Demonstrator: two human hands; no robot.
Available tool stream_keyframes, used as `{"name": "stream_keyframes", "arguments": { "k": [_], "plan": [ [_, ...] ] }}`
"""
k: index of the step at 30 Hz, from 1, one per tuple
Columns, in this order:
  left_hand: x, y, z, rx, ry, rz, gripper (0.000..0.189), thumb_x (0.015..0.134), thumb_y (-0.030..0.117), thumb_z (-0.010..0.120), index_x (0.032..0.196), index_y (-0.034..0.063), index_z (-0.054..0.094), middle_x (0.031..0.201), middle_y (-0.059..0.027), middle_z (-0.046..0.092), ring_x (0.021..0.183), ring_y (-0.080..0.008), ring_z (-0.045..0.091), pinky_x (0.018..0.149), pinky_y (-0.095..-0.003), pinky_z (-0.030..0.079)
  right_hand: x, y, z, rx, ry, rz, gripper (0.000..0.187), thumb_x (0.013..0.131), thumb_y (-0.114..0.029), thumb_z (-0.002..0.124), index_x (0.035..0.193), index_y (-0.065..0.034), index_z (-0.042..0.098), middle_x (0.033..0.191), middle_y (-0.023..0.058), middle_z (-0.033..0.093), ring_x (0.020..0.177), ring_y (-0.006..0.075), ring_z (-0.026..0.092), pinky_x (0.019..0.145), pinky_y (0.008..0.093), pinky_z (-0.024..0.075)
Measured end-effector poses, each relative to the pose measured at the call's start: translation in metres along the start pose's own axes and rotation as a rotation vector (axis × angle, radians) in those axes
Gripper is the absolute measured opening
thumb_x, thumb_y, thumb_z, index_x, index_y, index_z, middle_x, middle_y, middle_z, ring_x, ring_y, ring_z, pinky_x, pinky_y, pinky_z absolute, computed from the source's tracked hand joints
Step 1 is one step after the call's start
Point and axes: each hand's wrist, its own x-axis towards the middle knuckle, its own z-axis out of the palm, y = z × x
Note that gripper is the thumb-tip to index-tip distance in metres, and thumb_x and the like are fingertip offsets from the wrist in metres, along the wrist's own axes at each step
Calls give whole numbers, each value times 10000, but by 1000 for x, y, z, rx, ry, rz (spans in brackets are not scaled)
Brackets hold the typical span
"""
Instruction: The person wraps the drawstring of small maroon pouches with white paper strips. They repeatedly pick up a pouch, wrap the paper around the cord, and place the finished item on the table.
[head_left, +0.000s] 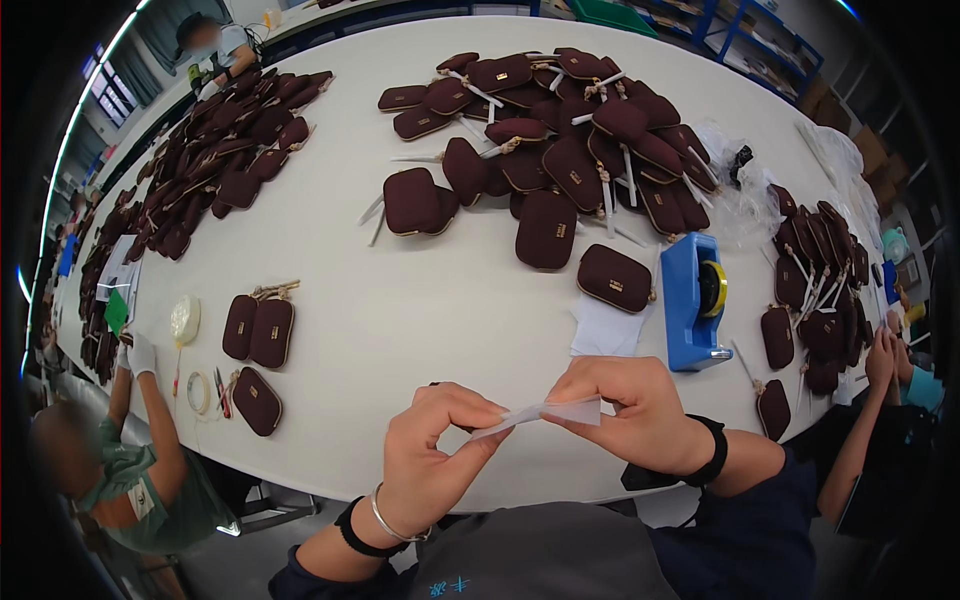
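Note:
Between my two hands is a small sheet of thin white paper (581, 410), held just above the near part of the table. My left hand (439, 442) pinches its left end between thumb and fingers, and my right hand (626, 412) grips it near the middle and right. The paper looks bent or folded where the fingertips meet. Beyond my right hand lies a stack of white paper sheets (604, 330), with a dark maroon zip pouch (615, 277) resting on its far edge. A blue tape dispenser (681, 307) with a yellow-edged roll stands to the right of the stack.
A large heap of maroon pouches (555, 157), many with white-wrapped pulls, lies at the far side of the white table (352, 225). Another pile (225, 142) is at left, and more pouches (817, 277) are at right beside clear plastic bags (742, 202). Co-workers sit at both sides.

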Motion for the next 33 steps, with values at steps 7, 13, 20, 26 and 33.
{"name": "stream_keyframes", "arguments": {
  "k": [7,13,20,26,33],
  "plan": [
    [8,12,-7,466,-165,286,247,764,-30,716,987,71,684,827,-35,694,775,-194,639,764,-319,402,-5,-8,-2,-57,-4,-12,194,789,67,693,960,-24,706,860,62,692,734,170,640,663,270,492],
    [6,5,-3,457,-39,441,266,729,-30,768,963,77,698,823,-30,708,770,-204,676,751,-321,423,-8,-17,-4,356,-44,407,114,863,19,694,974,-2,710,847,53,685,752,102,636,655,246,504],
    [5,9,-4,302,-30,258,119,787,25,783,884,61,726,828,-27,726,756,-199,666,759,-313,440,-2,-4,-11,480,-94,371,74,896,-40,708,955,6,709,833,44,671,752,79,624,656,218,494],
    [1,8,-6,147,-60,106,76,820,-26,726,878,22,719,794,-54,719,721,-160,619,779,-295,435,-3,-6,-8,410,-82,386,63,902,-47,708,932,9,702,824,39,664,727,81,588,642,233,463],
    [2,15,-8,154,-76,-57,131,842,43,734,970,59,713,784,-36,691,689,-146,577,814,-293,364,-9,5,4,178,9,104,73,901,-42,705,891,11,656,811,53,650,712,98,571,654,252,448]
  ]
}}
